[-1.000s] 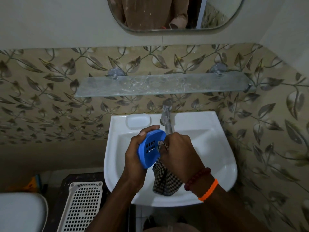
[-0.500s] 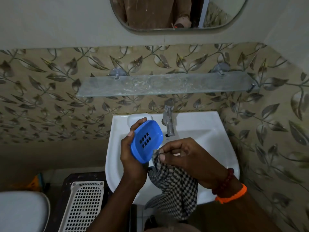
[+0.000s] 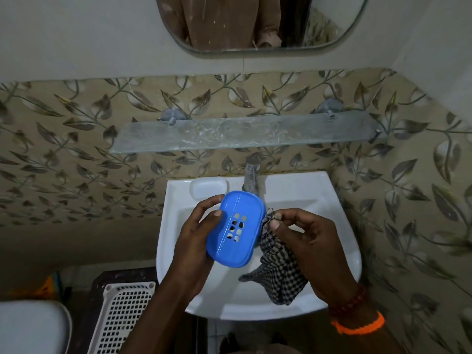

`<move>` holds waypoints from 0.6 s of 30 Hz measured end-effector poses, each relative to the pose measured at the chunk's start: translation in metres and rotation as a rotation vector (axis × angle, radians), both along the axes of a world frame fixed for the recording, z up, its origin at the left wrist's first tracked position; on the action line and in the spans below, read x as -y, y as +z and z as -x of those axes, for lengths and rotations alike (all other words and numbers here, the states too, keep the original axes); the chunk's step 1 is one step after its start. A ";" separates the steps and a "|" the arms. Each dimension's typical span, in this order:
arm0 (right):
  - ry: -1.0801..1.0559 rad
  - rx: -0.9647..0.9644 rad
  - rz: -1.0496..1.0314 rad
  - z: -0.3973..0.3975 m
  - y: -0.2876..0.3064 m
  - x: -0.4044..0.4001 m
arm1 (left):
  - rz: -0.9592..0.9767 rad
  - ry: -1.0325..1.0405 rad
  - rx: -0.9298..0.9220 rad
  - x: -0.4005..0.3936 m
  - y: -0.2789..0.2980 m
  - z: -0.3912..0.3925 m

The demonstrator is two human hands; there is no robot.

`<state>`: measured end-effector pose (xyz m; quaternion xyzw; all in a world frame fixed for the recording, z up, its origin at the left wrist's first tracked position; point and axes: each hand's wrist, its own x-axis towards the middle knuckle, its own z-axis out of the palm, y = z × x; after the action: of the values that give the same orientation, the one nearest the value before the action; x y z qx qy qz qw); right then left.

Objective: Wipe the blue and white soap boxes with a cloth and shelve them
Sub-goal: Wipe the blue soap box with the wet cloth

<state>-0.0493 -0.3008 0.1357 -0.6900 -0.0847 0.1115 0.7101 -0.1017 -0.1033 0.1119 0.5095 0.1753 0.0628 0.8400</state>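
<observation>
Over the white sink, my left hand grips the blue soap box, its slotted face turned up toward me. My right hand pinches a black-and-white checked cloth right beside the box's right edge; the rest of the cloth hangs down into the basin. The white soap box rests on the sink's back left ledge. Above the sink runs the glass shelf, with nothing on it.
A chrome tap stands at the back of the sink, just behind the blue box. A mirror hangs above the shelf. A white perforated basket lies lower left, next to a white toilet lid.
My left hand has turned the blue box from edge-on to face-up. My right hand pulled out of the box, and the cloth now hangs beside it.
</observation>
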 end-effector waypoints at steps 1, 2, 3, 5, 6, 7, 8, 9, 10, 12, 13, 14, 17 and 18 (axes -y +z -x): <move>0.007 0.019 0.003 0.002 0.002 0.000 | -0.105 -0.015 -0.026 0.001 0.001 0.001; 0.020 0.036 0.002 0.003 0.004 -0.001 | -0.210 -0.039 -0.050 0.003 0.003 0.002; 0.034 0.055 0.004 0.005 0.005 -0.002 | -0.300 -0.066 -0.061 0.005 0.005 0.004; 0.049 0.092 0.003 0.007 0.007 -0.005 | -0.396 -0.104 -0.042 0.010 0.007 0.008; 0.042 0.110 -0.002 0.007 0.008 -0.005 | -0.423 -0.123 -0.020 0.012 0.007 0.009; 0.032 0.132 -0.001 0.008 0.008 -0.004 | -0.451 -0.138 0.001 0.014 0.007 0.010; 0.022 0.157 0.008 0.007 0.008 -0.004 | -0.479 -0.148 0.014 0.015 0.007 0.011; 0.016 0.182 0.022 0.007 0.008 -0.002 | -0.505 -0.153 0.027 0.015 0.006 0.011; 0.012 0.207 0.040 0.006 0.008 -0.001 | -0.533 -0.155 0.040 0.015 0.007 0.012; -0.009 0.284 0.097 0.003 0.011 0.000 | -0.598 -0.165 0.071 0.015 0.008 0.012; -0.029 0.341 0.131 -0.001 0.013 0.000 | -0.625 -0.175 0.083 0.014 0.008 0.013; -0.050 0.396 0.168 -0.006 0.015 0.000 | -0.645 -0.184 0.088 0.014 0.010 0.012; -0.042 0.490 0.260 -0.012 0.020 -0.001 | -0.679 -0.170 0.113 0.012 0.011 0.010; -0.001 0.508 0.270 -0.009 0.020 -0.002 | -0.686 -0.155 0.116 0.011 0.011 0.009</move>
<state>-0.0405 -0.2988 0.1552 -0.7842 -0.2440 -0.0553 0.5679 -0.1111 -0.1140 0.1226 0.7694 0.0570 0.0831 0.6308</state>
